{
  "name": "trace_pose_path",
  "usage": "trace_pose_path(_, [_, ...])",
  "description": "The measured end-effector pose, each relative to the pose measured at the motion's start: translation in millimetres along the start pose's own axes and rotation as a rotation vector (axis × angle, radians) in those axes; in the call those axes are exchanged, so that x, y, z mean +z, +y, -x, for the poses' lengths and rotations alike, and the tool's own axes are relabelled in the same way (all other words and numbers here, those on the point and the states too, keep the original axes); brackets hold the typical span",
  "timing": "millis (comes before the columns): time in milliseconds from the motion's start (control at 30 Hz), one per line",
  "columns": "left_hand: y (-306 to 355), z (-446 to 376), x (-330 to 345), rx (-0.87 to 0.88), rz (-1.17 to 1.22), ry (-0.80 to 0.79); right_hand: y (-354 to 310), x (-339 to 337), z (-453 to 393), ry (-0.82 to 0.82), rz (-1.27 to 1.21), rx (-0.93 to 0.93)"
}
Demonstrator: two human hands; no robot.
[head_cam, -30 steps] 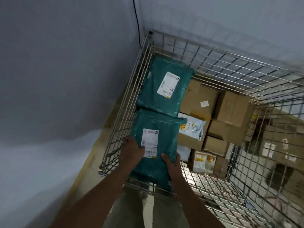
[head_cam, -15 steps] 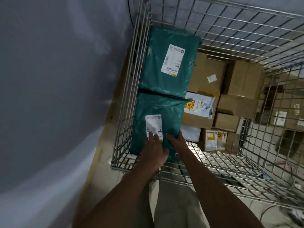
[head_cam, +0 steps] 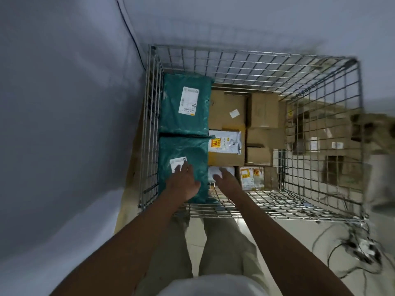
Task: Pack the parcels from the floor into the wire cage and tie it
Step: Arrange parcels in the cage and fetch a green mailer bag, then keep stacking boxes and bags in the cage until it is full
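Observation:
A wire cage (head_cam: 256, 58) stands against the wall, seen from above. Two green mailer bags lie along its left side: the far bag (head_cam: 183, 103) and the near bag (head_cam: 181, 152), each with a white label. My left hand (head_cam: 183, 180) rests flat on the near green bag, fingers spread over its label. My right hand (head_cam: 226, 180) hovers with straight fingers over a small white parcel (head_cam: 215, 171) beside that bag. Brown cardboard boxes (head_cam: 226, 110) and a white mailer (head_cam: 224, 142) fill the middle of the cage.
A grey wall (head_cam: 64, 103) runs close along the cage's left side. More cardboard boxes (head_cam: 333, 133) sit outside the cage on the right. Cables (head_cam: 361, 246) lie on the floor at the cage's near right corner. My legs stand at the cage's near edge.
Both hands have let go of the near green bag after lowering it into the cage. My left hand now lies flat on it; my right hand has moved right, off the bag.

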State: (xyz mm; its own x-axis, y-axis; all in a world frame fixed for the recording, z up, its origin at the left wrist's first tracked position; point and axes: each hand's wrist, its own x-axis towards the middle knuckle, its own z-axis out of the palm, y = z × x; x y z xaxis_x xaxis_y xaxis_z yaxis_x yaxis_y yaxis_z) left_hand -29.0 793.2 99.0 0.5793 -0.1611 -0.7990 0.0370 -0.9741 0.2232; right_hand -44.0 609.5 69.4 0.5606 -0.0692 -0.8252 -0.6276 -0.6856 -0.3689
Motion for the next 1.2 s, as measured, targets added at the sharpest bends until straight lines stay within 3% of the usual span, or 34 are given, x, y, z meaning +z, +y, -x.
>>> trace_pose_path(100, [36, 17, -25, 0.124, -0.084, 0.054, 16, -31, 48, 0.214, 0.524, -0.193])
trace_pose_path(200, [78, 33, -38, 0.256, -0.202, 0.047, 32, -53, 90, 0.331, 0.615, -0.162])
trace_pose_path(433, [171, 72, -17, 0.482, -0.458, 0.046, 115, -62, 166, 0.462, 0.383, 0.033])
trace_pose_path(700, [294, 126, 91, 0.651, -0.677, 0.023, 275, -62, 267, 0.606, 0.142, 0.176])
trace_pose_path(967, [456, 195, 196, 0.656, -0.698, 0.044, 444, -103, 349, 0.632, -0.007, 0.226])
trace_pose_path(1200, [551, 206, 241, 0.674, -0.721, 0.000, 531, -161, 373, 0.555, -0.087, 0.276])
